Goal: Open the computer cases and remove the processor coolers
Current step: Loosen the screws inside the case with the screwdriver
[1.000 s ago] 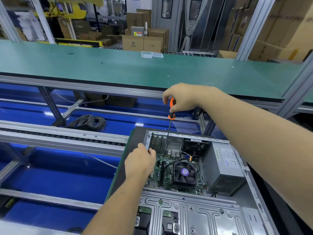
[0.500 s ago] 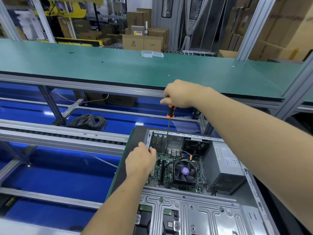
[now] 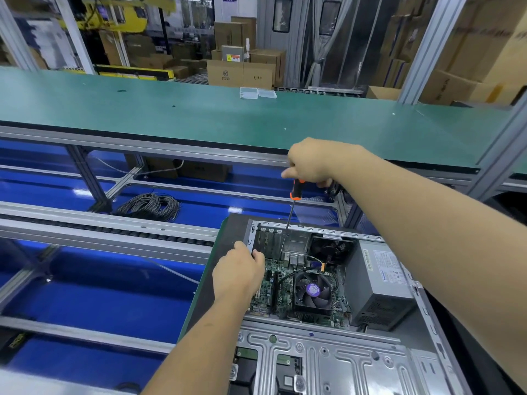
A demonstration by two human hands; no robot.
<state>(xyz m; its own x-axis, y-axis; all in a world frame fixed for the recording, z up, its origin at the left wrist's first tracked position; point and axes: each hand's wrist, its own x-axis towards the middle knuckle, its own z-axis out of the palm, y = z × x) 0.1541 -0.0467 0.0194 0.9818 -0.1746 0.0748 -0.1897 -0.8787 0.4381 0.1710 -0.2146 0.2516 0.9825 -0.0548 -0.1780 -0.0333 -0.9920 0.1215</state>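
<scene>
- Computer case (image 3: 328, 363), side panel off, lies open at the near right of the workstation on a dark mat (image 3: 211, 269) with a green edge; its bare metal drive bracket fills the nearest part.
- Processor cooler (image 3: 313, 292), a black fan with a purple hub label, sits on the green motherboard (image 3: 273, 283) in the middle of the case, just left of the grey power supply (image 3: 379, 283).
- Left hand (image 3: 238, 276) grips the case's left wall at the far left corner, fingers curled over the rim.
- Right hand (image 3: 309, 162) hangs above the case's far edge, fingers wrapped round the orange-and-black handle of a screwdriver (image 3: 291, 212); the shaft runs down into the far left part of the case, near the rear slots, and its tip cannot be made out.
- Coil of dark cable (image 3: 149, 206) lies on the blue floor beyond the roller rail.
- Green bench (image 3: 171, 109) crosses the far side, with two clear plastic boxes (image 3: 257, 93) at its far edge.
</scene>
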